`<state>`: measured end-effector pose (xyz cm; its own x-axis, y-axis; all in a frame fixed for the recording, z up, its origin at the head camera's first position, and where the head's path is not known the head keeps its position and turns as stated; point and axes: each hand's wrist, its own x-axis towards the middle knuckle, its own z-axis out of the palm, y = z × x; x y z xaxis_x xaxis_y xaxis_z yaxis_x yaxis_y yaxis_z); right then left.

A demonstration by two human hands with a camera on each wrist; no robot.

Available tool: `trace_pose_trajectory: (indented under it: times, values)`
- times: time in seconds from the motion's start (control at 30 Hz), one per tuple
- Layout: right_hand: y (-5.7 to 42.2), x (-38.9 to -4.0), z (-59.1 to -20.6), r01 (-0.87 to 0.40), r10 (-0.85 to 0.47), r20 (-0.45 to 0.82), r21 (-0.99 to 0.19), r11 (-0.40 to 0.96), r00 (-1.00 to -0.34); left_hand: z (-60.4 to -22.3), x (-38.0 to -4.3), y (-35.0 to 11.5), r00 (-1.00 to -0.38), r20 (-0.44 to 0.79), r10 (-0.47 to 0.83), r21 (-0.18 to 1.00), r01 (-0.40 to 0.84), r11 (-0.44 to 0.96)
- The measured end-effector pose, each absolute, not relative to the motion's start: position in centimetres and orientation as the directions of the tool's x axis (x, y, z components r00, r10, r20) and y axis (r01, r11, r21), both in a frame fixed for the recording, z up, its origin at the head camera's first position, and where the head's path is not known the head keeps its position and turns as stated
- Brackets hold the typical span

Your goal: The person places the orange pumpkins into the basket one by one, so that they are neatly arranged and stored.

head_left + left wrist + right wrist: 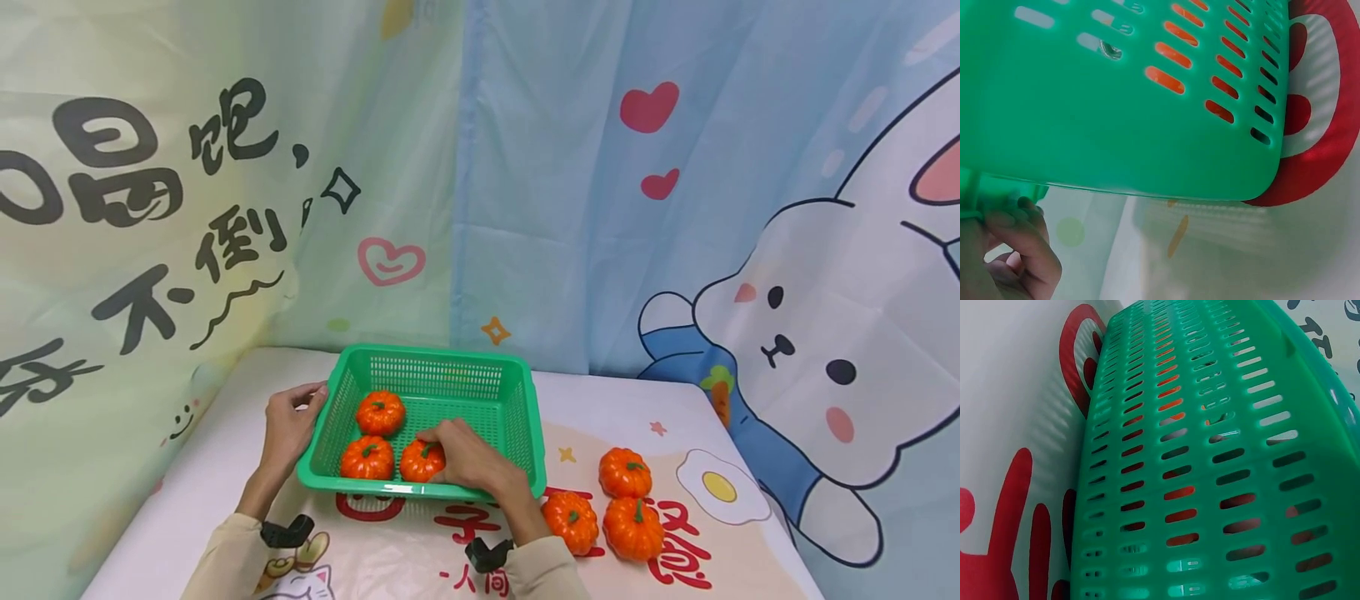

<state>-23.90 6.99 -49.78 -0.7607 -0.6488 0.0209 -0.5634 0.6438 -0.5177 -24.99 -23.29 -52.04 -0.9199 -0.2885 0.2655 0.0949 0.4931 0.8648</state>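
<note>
A green plastic basket (525, 433) with slotted walls stands on the table, and two small orange pumpkins, one at the back (380, 413) and one in front (367, 458), lie in its left part. My left hand (288, 425) grips the basket's left rim, its fingers also showing curled at the rim in the left wrist view (1022, 250). Reaching over the front rim, my right hand (468, 457) holds a third pumpkin (420, 461) low inside the basket. The right wrist view shows the slotted front wall (1191, 456), with that hand only glimpsed through the slots.
Three more orange pumpkins sit on the table right of the basket: one farther back (625, 472), one nearer (634, 530) and one by my right wrist (570, 522). A printed cloth (742, 550) covers the table. A patterned curtain (525, 208) hangs behind.
</note>
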Motion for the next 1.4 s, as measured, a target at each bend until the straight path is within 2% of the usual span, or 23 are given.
trace_pose_trajectory:
  times: [0.93, 1.4]
  values:
    - [7.59, -23.61, -49.63, -0.575, -0.639, 0.02, -0.459, 0.677, -0.769, -51.95, -25.01, -23.14, -0.922, 0.274, -0.275, 0.86, 0.107, 0.498]
    - [7.99, -23.42, -49.12, -0.545, -0.626, 0.006, -0.497, 0.675, -0.78, -52.12, -24.98, -23.34, -0.924, 0.262, -0.279, 0.869, 0.099, 0.485]
